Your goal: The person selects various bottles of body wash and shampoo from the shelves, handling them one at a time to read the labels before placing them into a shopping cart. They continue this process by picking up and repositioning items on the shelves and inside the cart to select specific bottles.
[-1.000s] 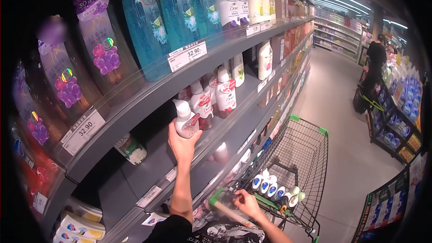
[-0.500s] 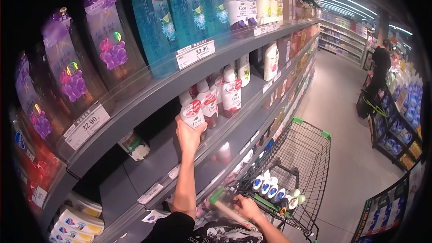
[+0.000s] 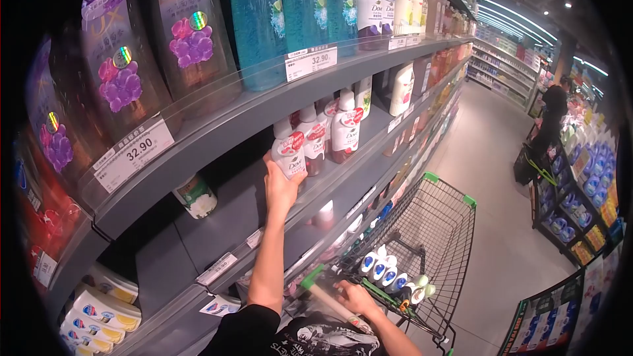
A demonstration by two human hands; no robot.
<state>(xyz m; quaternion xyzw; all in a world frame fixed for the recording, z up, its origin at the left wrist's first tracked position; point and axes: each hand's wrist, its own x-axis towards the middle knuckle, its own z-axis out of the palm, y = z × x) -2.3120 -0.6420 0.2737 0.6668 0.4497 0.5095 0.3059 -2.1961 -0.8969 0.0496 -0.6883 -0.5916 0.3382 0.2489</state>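
Note:
My left hand [image 3: 283,188] is wrapped round the lower part of a white Dove bottle [image 3: 289,149] with a red label, standing on the middle shelf. Beside it are more Dove bottles [image 3: 346,128] of the same kind. My right hand [image 3: 354,298] is near the shopping cart's handle [image 3: 333,303], its fingers curled; what they hold, if anything, is hard to make out. Several white bottles with blue labels [image 3: 382,270] lie in the near end of the shopping cart [image 3: 422,244].
Large purple bottles [image 3: 122,59] and blue bottles [image 3: 257,33] line the upper shelf. A green and white container [image 3: 196,198] stands farther left on the middle shelf. Across the aisle [image 3: 491,158], a person in dark clothes [image 3: 552,109] is beside a display stand [image 3: 567,214].
The view has shifted, so the upper-shelf bottles appear farther right and the cart slightly left. My left hand still holds the Dove bottle, and my right hand stays near the cart handle.

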